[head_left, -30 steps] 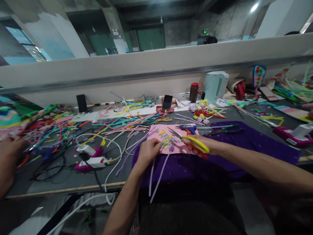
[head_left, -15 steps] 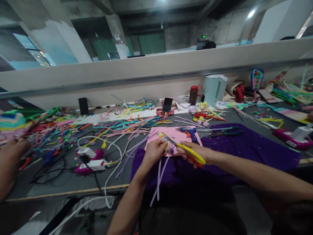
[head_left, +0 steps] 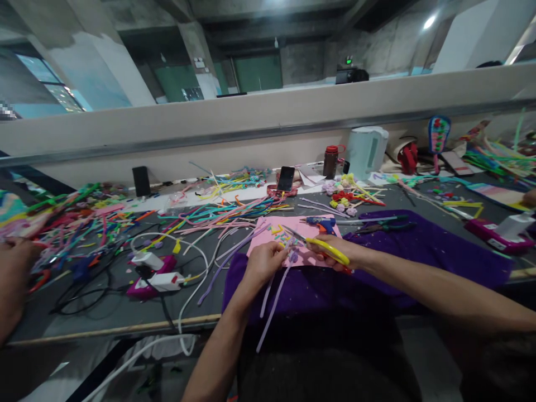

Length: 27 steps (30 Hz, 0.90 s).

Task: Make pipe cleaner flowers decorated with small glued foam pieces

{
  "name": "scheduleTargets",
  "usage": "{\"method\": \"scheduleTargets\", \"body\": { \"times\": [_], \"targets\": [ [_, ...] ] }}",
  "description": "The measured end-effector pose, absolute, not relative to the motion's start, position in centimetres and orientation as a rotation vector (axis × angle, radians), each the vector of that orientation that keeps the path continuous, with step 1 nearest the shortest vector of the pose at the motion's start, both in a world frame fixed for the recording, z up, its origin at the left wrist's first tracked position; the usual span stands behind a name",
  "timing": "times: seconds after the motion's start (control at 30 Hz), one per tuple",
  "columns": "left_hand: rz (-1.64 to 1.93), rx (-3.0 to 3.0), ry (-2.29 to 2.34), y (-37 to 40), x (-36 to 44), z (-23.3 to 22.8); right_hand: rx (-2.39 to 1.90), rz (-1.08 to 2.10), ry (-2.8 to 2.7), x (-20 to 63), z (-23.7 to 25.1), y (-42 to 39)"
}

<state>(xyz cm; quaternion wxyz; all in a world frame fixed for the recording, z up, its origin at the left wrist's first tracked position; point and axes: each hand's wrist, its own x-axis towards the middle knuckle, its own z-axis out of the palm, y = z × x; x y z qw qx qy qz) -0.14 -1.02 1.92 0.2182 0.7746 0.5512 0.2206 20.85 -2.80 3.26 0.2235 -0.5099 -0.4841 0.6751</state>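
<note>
My left hand (head_left: 263, 261) pinches a small lavender pipe-cleaner piece (head_left: 293, 255) whose two long stems (head_left: 270, 301) hang down over the table edge. My right hand (head_left: 347, 255) grips yellow-handled scissors (head_left: 324, 248), their blades pointing left toward the lavender piece. Both hands work over a pink sheet (head_left: 310, 230) strewn with small coloured cuttings, which lies on a purple cloth (head_left: 419, 245).
A blue glue gun (head_left: 321, 222) lies on the pink sheet's far edge. Heaps of coloured pipe cleaners (head_left: 218, 212) cover the grey table (head_left: 104, 307). White and pink glue guns (head_left: 154, 273) with cords sit left. Another person's hand (head_left: 12, 273) is at far left. A kettle (head_left: 366, 151), bottle (head_left: 330, 161) and phone (head_left: 286, 177) stand behind.
The scissors' blades have swung toward the lavender piece and stayed near it. My left hand has shifted slightly with the stems. The view has wobbled a little.
</note>
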Motion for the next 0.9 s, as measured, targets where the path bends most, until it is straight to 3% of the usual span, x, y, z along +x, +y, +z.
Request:
{"method": "scheduleTargets", "body": {
  "times": [0.33, 0.6, 0.9],
  "targets": [
    [0.442, 2.31, 1.671, -0.9, 0.4, 1.7, -1.546, 1.93, -1.366, 21.0, 2.6, -1.0],
    [0.441, 2.256, 1.664, -0.9, 0.1, 1.8, -1.517, 1.81, -1.414, 21.3, 2.7, -1.5],
    [0.815, 1.944, 1.509, 0.2, -1.7, 1.3, -1.358, 1.736, -1.46, 22.3, 4.2, -5.3]
  ]
}}
